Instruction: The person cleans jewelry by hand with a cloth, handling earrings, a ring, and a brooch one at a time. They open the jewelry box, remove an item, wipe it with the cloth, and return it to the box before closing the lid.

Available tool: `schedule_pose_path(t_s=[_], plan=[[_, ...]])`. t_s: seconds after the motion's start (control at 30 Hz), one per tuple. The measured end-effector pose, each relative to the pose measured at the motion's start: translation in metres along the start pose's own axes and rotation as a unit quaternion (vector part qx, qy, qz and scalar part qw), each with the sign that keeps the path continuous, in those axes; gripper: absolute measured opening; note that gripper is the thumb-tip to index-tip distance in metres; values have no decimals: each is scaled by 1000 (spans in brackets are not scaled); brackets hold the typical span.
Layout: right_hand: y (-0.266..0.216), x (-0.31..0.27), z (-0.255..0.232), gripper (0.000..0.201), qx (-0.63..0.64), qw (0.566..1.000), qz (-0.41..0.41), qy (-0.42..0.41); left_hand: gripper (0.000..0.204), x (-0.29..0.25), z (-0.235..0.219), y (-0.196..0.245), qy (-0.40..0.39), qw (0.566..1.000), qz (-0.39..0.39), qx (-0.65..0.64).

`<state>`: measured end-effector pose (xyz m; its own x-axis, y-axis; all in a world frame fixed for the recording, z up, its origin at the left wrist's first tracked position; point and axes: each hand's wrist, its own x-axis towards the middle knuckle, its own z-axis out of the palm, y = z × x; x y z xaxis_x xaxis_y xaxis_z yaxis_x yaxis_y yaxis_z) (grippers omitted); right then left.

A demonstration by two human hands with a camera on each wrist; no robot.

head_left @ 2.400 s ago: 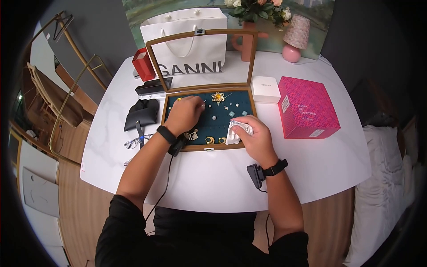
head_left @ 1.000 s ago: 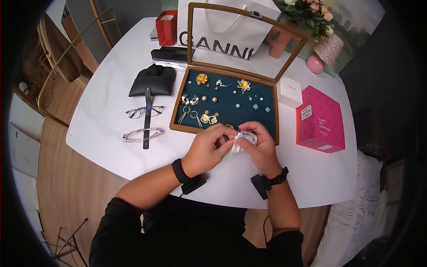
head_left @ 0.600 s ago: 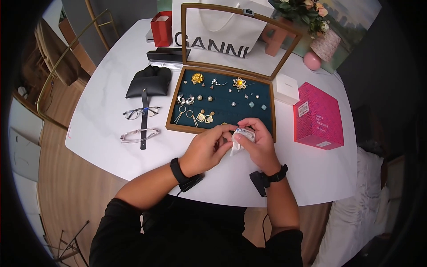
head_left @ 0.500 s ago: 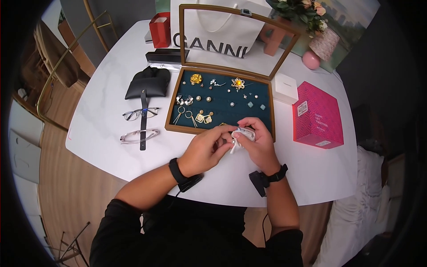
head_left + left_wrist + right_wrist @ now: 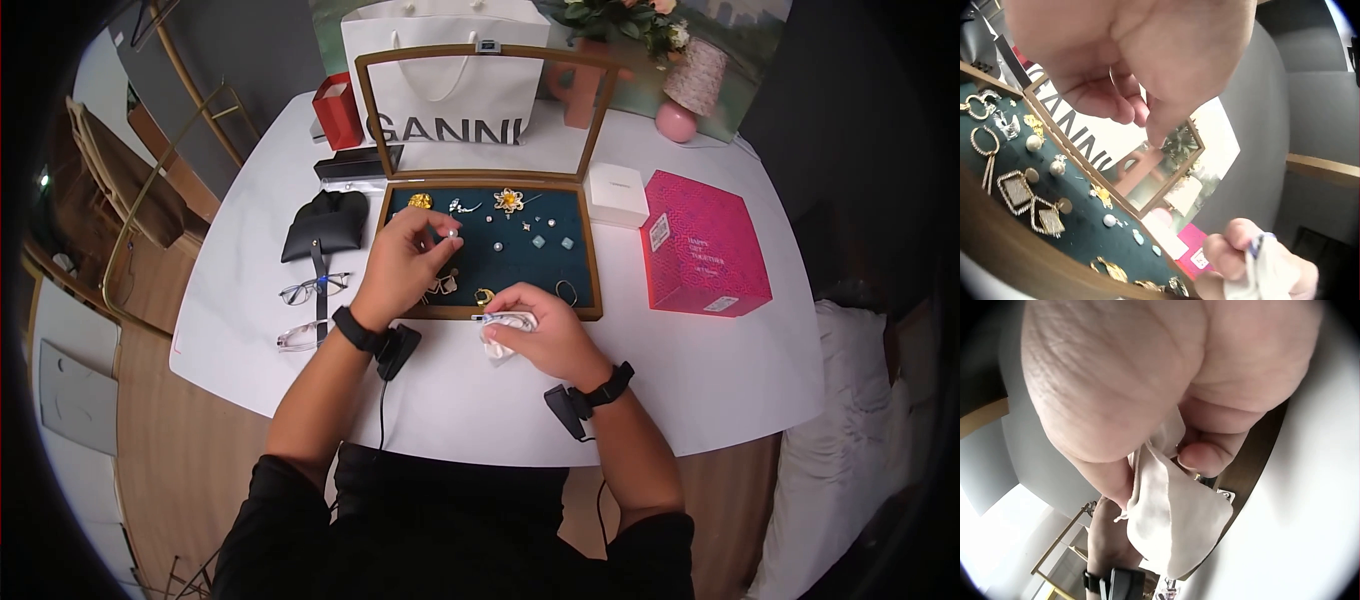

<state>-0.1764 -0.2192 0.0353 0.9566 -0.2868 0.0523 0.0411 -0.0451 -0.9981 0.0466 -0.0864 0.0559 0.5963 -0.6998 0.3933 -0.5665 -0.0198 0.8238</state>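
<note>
My left hand [image 5: 400,262] is over the left half of the jewellery box [image 5: 588,284], its thumb and fingertips pinched together. A small pearl earring [image 5: 453,233] shows between those fingertips in the head view; the left wrist view hides it behind the fingers. My right hand [image 5: 550,335] grips a bunched white cloth [image 5: 1172,515] at the box's front edge. Pinned to the dark green lining are a gold flower brooch [image 5: 509,201], pearl earrings [image 5: 1034,143], square drop earrings [image 5: 1017,189] and blue square studs [image 5: 538,241]. The glass lid stands upright, propped open.
Left of the box lie a black pouch [image 5: 325,227] and two pairs of glasses [image 5: 312,288]. A white box [image 5: 615,195] and a pink box [image 5: 705,245] stand on the right. Behind the lid are a paper bag [image 5: 420,30], a red box [image 5: 338,112] and a lamp [image 5: 695,75].
My left hand has left the cloth and moved up and left over the box. The right hand keeps its grip on the cloth. The head view has turned and shifted.
</note>
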Motion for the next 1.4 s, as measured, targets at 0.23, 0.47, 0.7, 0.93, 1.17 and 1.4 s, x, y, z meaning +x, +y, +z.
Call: schedule_pose_path(t_s=[0.23, 0.47, 0.7, 0.93, 1.17, 1.4], plan=[[-1, -1, 2, 24, -32, 998, -44, -24, 19, 38, 18, -20, -78, 978, 28, 189], [-1, -2, -2, 25, -59, 996, -70, -12, 18, 46, 32, -25, -105, 962, 75, 240], [-2, -2, -3, 25, -65, 994, -91, -18, 17, 50, 32, -27, -148, 943, 67, 291], [-2, -1, -3, 25, -62, 994, -91, -21, 27, 46, 19, -18, -195, 922, 85, 322], [0, -1, -2, 25, -77, 992, -97, -19, 28, 33, -3, -17, -162, 909, 58, 380], [3, 1, -1, 25, -89, 992, -85, -28, 18, 31, -4, -38, -155, 909, 82, 378]])
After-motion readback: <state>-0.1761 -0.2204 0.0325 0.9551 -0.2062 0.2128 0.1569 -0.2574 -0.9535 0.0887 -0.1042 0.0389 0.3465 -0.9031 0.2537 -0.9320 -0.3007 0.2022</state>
